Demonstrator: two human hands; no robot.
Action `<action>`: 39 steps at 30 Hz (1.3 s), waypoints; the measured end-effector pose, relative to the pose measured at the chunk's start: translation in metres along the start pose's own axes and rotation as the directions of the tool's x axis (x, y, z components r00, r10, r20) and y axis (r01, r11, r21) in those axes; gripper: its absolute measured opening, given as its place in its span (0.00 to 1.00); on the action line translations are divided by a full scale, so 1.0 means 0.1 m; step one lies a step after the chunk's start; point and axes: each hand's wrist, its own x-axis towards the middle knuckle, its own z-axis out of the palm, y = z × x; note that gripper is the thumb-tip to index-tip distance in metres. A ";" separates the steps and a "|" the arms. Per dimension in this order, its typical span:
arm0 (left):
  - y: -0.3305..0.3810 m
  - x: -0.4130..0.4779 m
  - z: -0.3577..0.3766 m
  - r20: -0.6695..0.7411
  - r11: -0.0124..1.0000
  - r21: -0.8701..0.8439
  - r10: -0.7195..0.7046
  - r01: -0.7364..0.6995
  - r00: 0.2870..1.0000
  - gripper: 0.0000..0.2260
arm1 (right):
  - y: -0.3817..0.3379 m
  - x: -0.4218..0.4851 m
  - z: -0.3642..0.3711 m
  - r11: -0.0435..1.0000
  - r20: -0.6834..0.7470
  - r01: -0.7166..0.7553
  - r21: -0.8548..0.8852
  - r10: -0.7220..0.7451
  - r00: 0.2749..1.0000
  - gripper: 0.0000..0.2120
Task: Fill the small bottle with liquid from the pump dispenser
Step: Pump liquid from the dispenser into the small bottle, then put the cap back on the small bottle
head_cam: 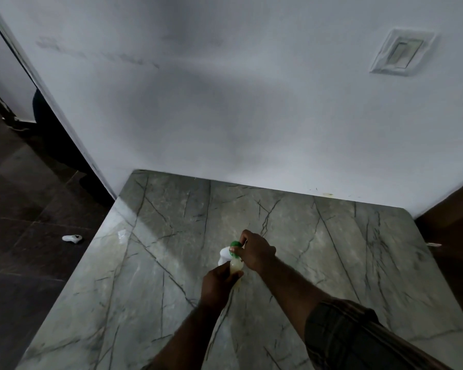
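A small clear bottle [236,266] with pale yellowish liquid stands near the middle of the grey marble table [332,263]. My left hand [217,285] grips its lower body from the near side. Just behind it is the pump dispenser, of which a white body [224,255] and a green top [235,244] show. My right hand [254,252] is curled over that green top from the right, hiding most of the dispenser. The small bottle's mouth is hidden under my right hand.
The table butts against a white wall [225,116] with a switch plate [401,53] at upper right. Dark floor [24,236] lies to the left, with a small white object [72,238] on it. A brown piece of furniture [455,214] stands to the right.
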 end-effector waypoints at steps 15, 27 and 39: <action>0.04 -0.01 -0.03 0.005 1.000 0.004 0.007 -0.007 1.000 0.10 | 0.00 0.00 -0.02 1.000 -0.013 0.000 -0.001 0.000 1.000 0.14; 0.10 -0.04 -0.03 -0.007 1.000 0.023 -0.013 0.013 1.000 0.11 | 0.02 -0.03 -0.01 1.000 -0.008 -0.009 0.017 0.010 1.000 0.13; 0.06 -0.06 -0.04 -0.007 0.996 -0.086 -0.004 0.003 1.000 0.14 | 0.17 -0.42 0.01 0.970 -0.134 -0.013 0.244 0.047 0.990 0.20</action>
